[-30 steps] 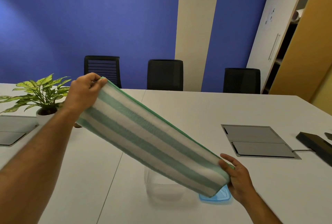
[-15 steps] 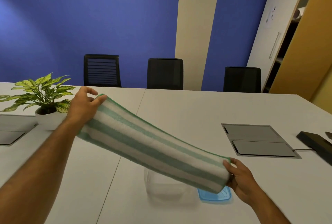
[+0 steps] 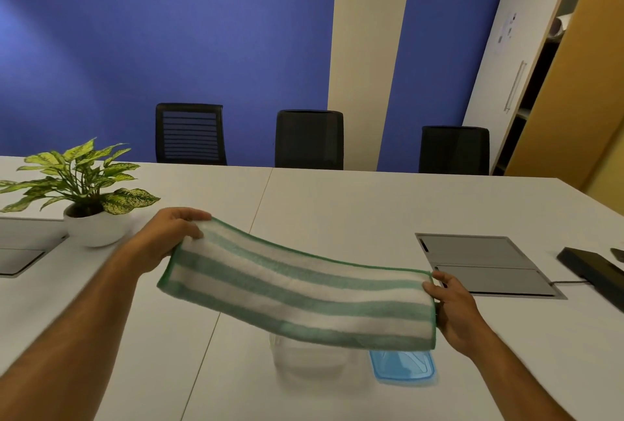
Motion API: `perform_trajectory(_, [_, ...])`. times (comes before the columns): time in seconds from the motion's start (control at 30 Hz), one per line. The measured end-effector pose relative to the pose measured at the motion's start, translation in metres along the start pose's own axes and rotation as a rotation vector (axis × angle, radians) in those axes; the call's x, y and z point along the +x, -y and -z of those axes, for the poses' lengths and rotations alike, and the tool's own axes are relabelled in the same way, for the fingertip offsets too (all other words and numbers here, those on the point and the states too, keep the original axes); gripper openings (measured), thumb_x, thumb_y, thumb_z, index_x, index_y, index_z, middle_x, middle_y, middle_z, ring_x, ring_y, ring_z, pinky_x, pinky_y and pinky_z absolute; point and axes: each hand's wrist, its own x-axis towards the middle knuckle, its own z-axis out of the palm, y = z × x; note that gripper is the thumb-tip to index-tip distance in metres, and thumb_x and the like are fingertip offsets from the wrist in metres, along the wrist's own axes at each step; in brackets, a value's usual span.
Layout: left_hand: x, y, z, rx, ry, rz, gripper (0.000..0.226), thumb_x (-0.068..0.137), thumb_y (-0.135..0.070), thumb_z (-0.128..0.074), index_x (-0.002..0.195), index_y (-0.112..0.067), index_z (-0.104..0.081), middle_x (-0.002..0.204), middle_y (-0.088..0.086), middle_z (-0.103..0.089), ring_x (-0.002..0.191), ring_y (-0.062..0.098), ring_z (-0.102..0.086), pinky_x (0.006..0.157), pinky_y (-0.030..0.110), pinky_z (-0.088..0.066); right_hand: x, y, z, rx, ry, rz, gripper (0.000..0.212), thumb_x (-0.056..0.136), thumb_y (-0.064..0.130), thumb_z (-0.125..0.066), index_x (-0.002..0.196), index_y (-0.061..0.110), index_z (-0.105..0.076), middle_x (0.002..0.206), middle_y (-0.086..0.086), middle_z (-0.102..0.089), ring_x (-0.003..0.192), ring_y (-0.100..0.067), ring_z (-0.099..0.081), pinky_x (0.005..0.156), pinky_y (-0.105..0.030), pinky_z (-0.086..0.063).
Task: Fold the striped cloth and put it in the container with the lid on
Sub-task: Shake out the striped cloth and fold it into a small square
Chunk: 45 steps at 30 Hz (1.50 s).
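Observation:
The green-and-white striped cloth (image 3: 297,289) is folded into a long band and held in the air above the white table (image 3: 354,208). My left hand (image 3: 169,235) grips its left end and my right hand (image 3: 452,312) grips its right end. Under the cloth, a clear plastic container (image 3: 304,358) stands on the table, its upper part hidden by the cloth. A blue lid (image 3: 401,366) lies flat right beside the container on its right.
A potted plant (image 3: 84,191) in a white pot stands at the left. Grey floor-box panels are set into the table at the right (image 3: 486,265) and far left (image 3: 20,252). A black device (image 3: 594,268) lies at the right edge. Three black chairs line the far side.
My left hand has dropped lower, bringing the cloth from a steep slant to nearly level. My right hand rose slightly; both hands keep their grip.

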Motion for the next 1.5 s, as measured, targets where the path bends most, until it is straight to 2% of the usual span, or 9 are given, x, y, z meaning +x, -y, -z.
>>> perform_trajectory(0.13, [-0.003,0.001,-0.003,0.018,0.113,-0.005,0.047,0.078,0.01,-0.067,0.115,-0.019,-0.067,0.118,0.011,-0.055,0.106,0.039,-0.057,0.082,0.042,-0.056,0.003,0.007,-0.006,0.003,0.015,0.002,0.024,0.091,-0.002,-0.056,0.093,0.021,-0.055,0.084,-0.012,-0.064,0.058,-0.026,-0.061,0.05,-0.036,-0.053])
perform_trajectory(0.27, [-0.004,0.002,-0.01,-0.018,-0.001,-0.067,0.02,0.078,0.009,-0.071,0.088,-0.007,-0.076,0.103,0.018,-0.066,0.1,0.041,-0.061,0.074,0.038,-0.054,0.006,0.01,-0.009,-0.083,0.042,0.044,0.041,0.09,-0.007,-0.05,0.061,0.018,-0.063,0.075,-0.01,-0.065,0.06,-0.025,-0.062,0.046,-0.032,-0.053])
perform_trajectory(0.47, [-0.004,0.004,-0.017,0.09,-0.039,-0.051,0.039,0.077,-0.001,-0.079,0.109,-0.021,-0.072,0.112,0.007,-0.061,0.096,0.03,-0.062,0.071,0.034,-0.057,0.013,0.015,-0.012,-0.18,0.113,0.071,0.028,0.084,-0.005,-0.065,0.1,0.016,-0.076,0.103,-0.006,-0.069,0.088,-0.027,-0.064,0.059,-0.034,-0.057])
perform_trajectory(0.67, [-0.009,0.012,-0.018,0.24,0.159,-0.003,0.075,0.072,0.005,-0.08,0.132,-0.032,-0.054,0.106,-0.001,-0.051,0.093,0.025,-0.06,0.059,0.024,-0.055,0.021,0.022,-0.008,-0.317,0.079,0.114,0.024,0.084,-0.011,-0.064,0.09,0.009,-0.077,0.108,-0.018,-0.07,0.087,-0.026,-0.066,0.071,-0.033,-0.056])
perform_trajectory(0.97, [-0.006,0.027,-0.029,0.655,0.202,-0.031,0.095,0.072,0.001,-0.077,0.149,-0.026,-0.029,0.141,0.003,-0.037,0.113,0.021,-0.046,0.056,0.017,-0.048,0.029,0.04,0.012,-0.793,0.142,0.15,0.06,0.074,-0.01,-0.074,0.124,0.022,-0.063,0.115,-0.005,-0.063,0.1,-0.023,-0.063,0.087,-0.039,-0.055])
perform_trajectory(1.1, [0.001,0.029,-0.037,0.384,0.279,0.036,0.092,0.073,0.008,-0.074,0.147,-0.029,-0.036,0.131,0.007,-0.045,0.104,0.026,-0.055,0.055,0.022,-0.056,0.029,0.045,0.008,-0.544,0.23,0.124,0.061,0.072,-0.014,-0.074,0.124,0.018,-0.065,0.114,-0.007,-0.068,0.093,-0.022,-0.068,0.069,-0.03,-0.06])
perform_trajectory(1.2, [0.002,0.031,-0.039,0.306,0.309,0.068,0.091,0.072,0.011,-0.073,0.146,-0.031,-0.039,0.126,0.007,-0.047,0.102,0.029,-0.058,0.056,0.025,-0.057,0.027,0.05,0.009,-0.266,0.287,0.082,0.06,0.067,-0.012,-0.074,0.12,0.015,-0.068,0.117,-0.008,-0.07,0.096,-0.029,-0.068,0.073,-0.036,-0.063])
perform_trajectory(1.33, [0.004,0.039,-0.042,0.515,0.226,0.05,0.094,0.071,0.008,-0.071,0.148,-0.029,-0.032,0.134,0.002,-0.041,0.112,0.024,-0.05,0.056,0.018,-0.051,0.025,0.047,0.011,-0.648,0.165,0.108,0.06,0.074,-0.019,-0.069,0.124,0.015,-0.064,0.106,-0.002,-0.065,0.091,-0.021,-0.065,0.08,-0.037,-0.058])
perform_trajectory(1.5, [0.006,0.04,-0.046,0.5,0.229,0.036,0.096,0.069,0.008,-0.07,0.148,-0.03,-0.03,0.136,0.001,-0.038,0.114,0.024,-0.048,0.054,0.018,-0.053,0.026,0.042,0.007,-0.658,0.099,0.108,0.062,0.075,-0.019,-0.068,0.125,0.016,-0.063,0.102,-0.001,-0.065,0.087,-0.019,-0.064,0.074,-0.035,-0.058])
